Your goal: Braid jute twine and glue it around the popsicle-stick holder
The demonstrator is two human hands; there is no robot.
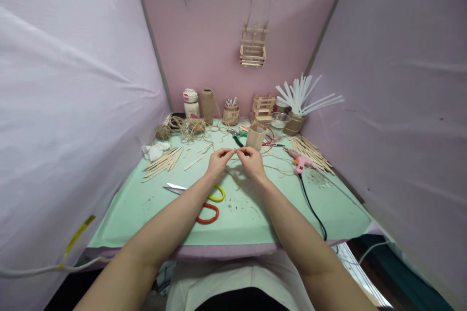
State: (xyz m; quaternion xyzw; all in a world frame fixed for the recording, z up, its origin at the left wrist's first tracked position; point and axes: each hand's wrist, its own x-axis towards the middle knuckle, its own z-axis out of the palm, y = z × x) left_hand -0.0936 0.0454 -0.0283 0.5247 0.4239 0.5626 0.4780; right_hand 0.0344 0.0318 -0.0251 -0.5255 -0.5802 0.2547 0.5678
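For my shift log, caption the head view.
Left hand and right hand pinch close together near a wooden-stick cup.

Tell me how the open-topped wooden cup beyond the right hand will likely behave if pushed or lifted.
The cup is probably light, its walls looking like thin wooden slats. It should feel fairly stiff, since those slats stand side by side. A push near the open rim might tip it, as it stands upright on the green table.

Matt wood forms the slatted cup (256,137). Near left, the scissors (177,186) pair shiny metal blades with glossy plastic handles (207,221); the glue gun (302,162) at right is smooth plastic, the far-left twine (197,126) rough fibre. The counter's (241,231) matt covering is probably cloth.
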